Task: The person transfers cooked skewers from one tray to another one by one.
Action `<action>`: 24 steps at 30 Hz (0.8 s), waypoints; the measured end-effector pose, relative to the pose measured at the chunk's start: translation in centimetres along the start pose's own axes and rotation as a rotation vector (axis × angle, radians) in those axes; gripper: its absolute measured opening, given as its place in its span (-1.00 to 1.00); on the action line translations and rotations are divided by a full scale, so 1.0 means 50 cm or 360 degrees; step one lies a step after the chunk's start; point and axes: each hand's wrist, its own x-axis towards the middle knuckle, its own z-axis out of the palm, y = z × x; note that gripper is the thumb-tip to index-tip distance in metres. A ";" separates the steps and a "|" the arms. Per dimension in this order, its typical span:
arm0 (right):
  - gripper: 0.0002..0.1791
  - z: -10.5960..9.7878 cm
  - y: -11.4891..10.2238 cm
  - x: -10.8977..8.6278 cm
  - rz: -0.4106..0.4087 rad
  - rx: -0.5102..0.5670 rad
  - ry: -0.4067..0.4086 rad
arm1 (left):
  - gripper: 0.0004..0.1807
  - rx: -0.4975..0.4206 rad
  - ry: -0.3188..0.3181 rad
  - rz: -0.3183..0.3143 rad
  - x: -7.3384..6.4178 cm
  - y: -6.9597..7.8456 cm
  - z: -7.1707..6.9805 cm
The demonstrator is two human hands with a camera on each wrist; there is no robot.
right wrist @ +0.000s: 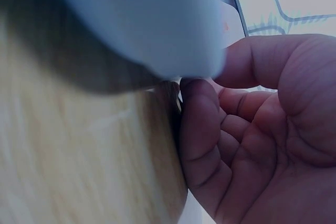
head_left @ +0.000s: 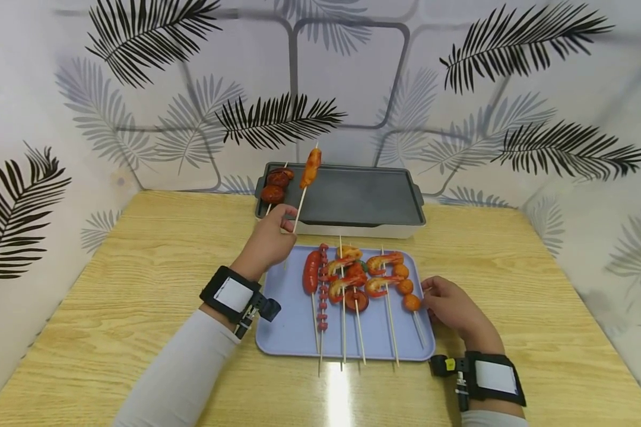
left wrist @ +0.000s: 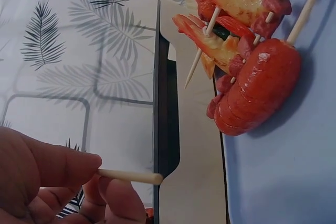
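My left hand (head_left: 269,240) pinches the bare stick (left wrist: 131,176) of a skewer between thumb and fingers. At its upper end is a long orange-brown piece of food (head_left: 311,168), which overlaps the grill plate in the head view. My right hand (head_left: 454,308) grips the right rim of the lilac tray (head_left: 285,320), with the thumb above and a finger beneath the edge (right wrist: 157,35). On that tray lie a red sausage skewer (head_left: 311,273), a skewer of small pink pieces (head_left: 323,290), shrimp skewers (head_left: 383,286), a mixed skewer (head_left: 357,299) and one of orange balls (head_left: 412,302).
Behind the tray stands a dark grill plate (head_left: 363,196) on a pale base, close to the patterned backdrop (head_left: 347,77). A skewer with brown, glossy pieces (head_left: 272,194) lies at the plate's left end. Wooden tabletop (head_left: 139,279) extends on both sides.
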 end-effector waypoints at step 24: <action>-0.63 0.004 -0.003 -0.001 0.0004 -0.0017 0.0026 | -0.56 -0.0226 -0.0190 -0.0216 -0.035 -0.033 0.001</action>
